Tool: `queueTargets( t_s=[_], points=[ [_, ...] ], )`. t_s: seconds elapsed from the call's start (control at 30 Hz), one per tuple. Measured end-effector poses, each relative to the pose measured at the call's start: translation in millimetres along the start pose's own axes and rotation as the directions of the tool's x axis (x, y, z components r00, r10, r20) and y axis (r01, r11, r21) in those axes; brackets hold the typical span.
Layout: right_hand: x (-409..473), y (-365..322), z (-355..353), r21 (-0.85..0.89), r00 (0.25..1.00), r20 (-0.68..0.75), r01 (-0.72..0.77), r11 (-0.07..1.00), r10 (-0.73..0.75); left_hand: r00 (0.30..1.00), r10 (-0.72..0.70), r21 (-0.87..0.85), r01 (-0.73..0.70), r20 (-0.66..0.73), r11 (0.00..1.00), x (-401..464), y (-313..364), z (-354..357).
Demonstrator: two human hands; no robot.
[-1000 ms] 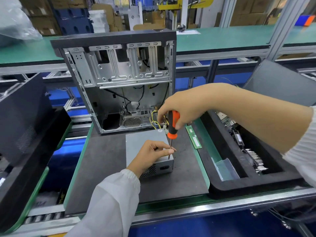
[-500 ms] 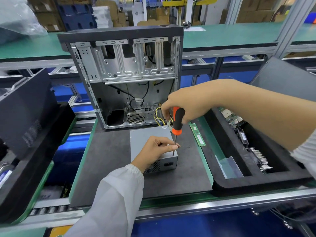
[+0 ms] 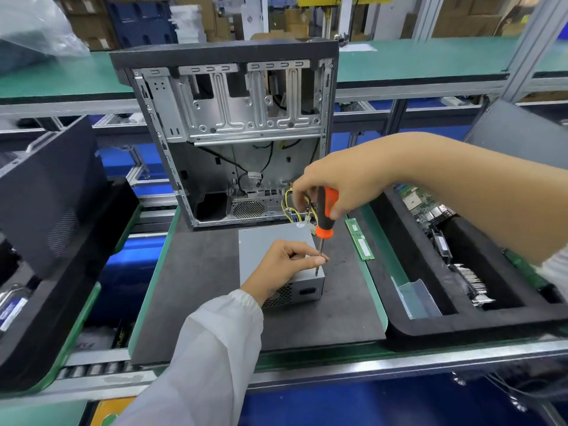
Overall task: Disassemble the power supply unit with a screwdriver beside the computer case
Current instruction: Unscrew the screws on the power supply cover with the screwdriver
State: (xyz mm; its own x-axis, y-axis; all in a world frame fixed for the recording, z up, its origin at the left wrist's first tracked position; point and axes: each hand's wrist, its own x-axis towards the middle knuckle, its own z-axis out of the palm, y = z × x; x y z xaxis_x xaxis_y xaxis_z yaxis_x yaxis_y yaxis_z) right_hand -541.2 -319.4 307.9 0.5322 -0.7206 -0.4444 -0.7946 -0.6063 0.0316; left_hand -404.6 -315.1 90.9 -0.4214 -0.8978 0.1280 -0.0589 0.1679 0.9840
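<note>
A grey power supply unit (image 3: 266, 245) lies flat on the dark mat (image 3: 196, 290), just in front of the open computer case (image 3: 233, 124). My right hand (image 3: 338, 182) grips the orange-and-black screwdriver (image 3: 325, 216), held upright with its tip on the unit's near right top corner. My left hand (image 3: 285, 269) rests on the unit's top and pinches the screwdriver shaft near the tip. Yellow and black cables (image 3: 290, 204) run from the unit's back toward the case.
A green memory stick (image 3: 359, 239) lies on the mat right of the unit. A black foam tray (image 3: 430, 327) on the right holds a circuit board and heat sinks. Dark case panels (image 3: 46, 192) stand at the left. A roller conveyor rail runs along the front.
The view has shifted slightly; both hands stay on the screwdriver at the same corner of the unit, with the handle turned a little in my right hand.
</note>
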Motion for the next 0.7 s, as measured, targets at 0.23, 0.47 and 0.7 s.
queueTargets(
  t_s=[0.23,0.47,0.7],
  points=[
    [3.7,-4.7,3.1,0.057,0.969,-0.073,-0.231,0.971,0.235,0.998,-0.036,0.003,0.036,-0.052,0.999,0.5,-4.6,1.2],
    [-4.9,0.1,-2.2,0.135,0.992,0.028,-0.127,0.983,0.125,1.0,-0.01,0.037,0.01,-0.002,0.999,0.0,-1.6,2.3],
    [9.3,-4.2,9.7,-0.001,0.958,-0.129,-0.259,0.966,0.257,0.998,-0.052,0.055,0.054,-0.029,0.997,2.5,-6.4,7.0]
  ],
)
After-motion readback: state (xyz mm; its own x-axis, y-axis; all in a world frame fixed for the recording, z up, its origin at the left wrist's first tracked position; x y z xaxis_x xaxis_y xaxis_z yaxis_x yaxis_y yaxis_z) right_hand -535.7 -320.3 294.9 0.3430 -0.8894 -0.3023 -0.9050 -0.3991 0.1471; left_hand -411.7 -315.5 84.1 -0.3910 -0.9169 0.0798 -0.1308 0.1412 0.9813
